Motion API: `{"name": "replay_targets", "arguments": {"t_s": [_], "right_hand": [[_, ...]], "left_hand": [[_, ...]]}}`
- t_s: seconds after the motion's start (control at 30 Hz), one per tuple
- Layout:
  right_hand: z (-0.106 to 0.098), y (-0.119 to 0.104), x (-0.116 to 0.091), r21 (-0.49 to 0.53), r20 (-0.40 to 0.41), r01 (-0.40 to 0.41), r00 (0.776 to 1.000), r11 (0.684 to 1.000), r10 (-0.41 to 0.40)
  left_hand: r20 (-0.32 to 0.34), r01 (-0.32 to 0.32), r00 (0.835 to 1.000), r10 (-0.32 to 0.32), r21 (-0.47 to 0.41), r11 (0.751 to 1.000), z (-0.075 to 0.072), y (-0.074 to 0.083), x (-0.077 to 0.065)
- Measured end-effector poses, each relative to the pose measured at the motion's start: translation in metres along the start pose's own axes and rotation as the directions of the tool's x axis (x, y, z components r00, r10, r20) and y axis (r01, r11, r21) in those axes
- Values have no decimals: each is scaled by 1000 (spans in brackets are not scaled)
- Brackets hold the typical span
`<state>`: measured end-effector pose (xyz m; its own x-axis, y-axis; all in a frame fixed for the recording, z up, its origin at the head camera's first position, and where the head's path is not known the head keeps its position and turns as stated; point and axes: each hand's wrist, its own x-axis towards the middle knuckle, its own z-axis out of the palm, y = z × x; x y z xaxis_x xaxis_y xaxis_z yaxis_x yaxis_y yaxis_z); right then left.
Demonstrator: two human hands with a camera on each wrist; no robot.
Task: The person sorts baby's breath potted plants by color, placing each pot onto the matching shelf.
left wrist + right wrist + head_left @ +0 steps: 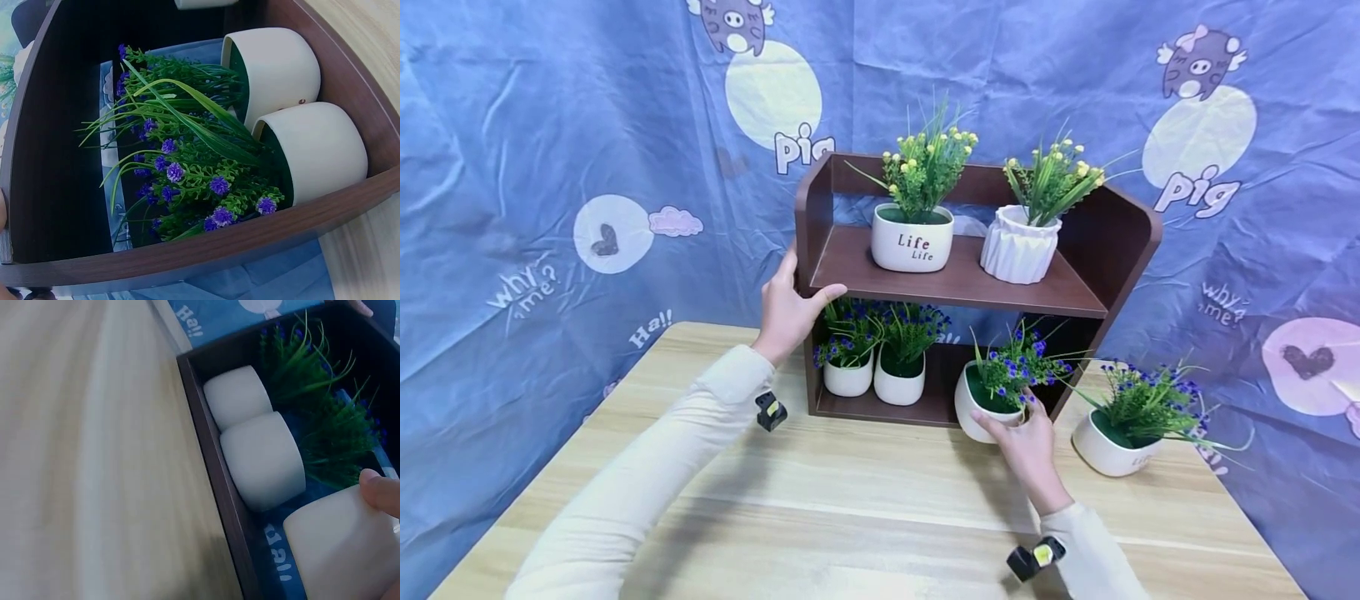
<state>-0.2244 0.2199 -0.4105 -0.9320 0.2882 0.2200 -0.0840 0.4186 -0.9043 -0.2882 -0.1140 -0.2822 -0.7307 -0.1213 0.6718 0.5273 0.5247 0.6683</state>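
Observation:
A dark brown two-tier shelf (880, 291) stands on the table. My left hand (790, 304) grips its left side panel, thumb on the middle board's front edge and fingers along the outside. My right hand (1030, 446) holds a white potted plant with blue-purple flowers (973, 421), tilted at the front right of the lower tier. In the right wrist view, a thumb lies on this white pot (344, 544). Two white pots with purple flowers, a left one (848, 379) and a right one (900, 385), sit side by side at the lower tier's left.
On the upper tier stand a yellow-flowered plant in a "Life" pot (912, 243) and another in a ribbed white pot (1018, 250). Right of the shelf, another purple-flowered pot (1112, 450) rests on the wooden table (850, 508). A blue printed cloth (625, 108) hangs behind.

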Motion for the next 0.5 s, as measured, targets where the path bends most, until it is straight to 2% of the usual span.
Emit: {"name": "replay_targets", "arguments": {"t_s": [0.17,0.5], "right_hand": [[16,0,20,-36,-29,56,998,998,-57],[45,8,46,17,-44,107,993,994,-107]], "left_hand": [[-4,-4,1000,4,2,1000,0,0,1],[8,7,1000,-7,-13,1000,0,1,1]]}}
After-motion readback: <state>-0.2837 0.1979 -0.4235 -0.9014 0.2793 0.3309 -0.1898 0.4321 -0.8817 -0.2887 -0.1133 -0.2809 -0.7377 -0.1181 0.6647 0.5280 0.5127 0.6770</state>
